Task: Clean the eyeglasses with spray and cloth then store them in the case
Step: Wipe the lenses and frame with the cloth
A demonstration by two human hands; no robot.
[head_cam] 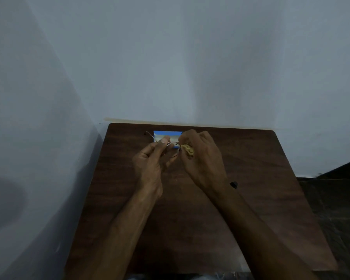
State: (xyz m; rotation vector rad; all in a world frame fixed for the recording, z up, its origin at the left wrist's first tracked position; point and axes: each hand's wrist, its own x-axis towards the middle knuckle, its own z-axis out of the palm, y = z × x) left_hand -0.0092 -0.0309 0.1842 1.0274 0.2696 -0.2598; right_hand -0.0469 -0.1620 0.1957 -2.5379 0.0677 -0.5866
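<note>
Thin wire-framed eyeglasses (171, 142) are held above the far part of the dark wooden table (251, 188). My left hand (152, 160) pinches the frame between thumb and fingers. My right hand (200, 156) grips a crumpled yellow cloth (188, 149) and presses it against the right lens. One temple arm sticks out to the left. Behind the hands lies a blue case (160, 135), open, with a pale inside. No spray bottle can be made out.
A small black object (233, 184) lies on the table just right of my right wrist. The table stands against a pale wall (170, 67). Dark floor (335, 199) lies to the right of the table.
</note>
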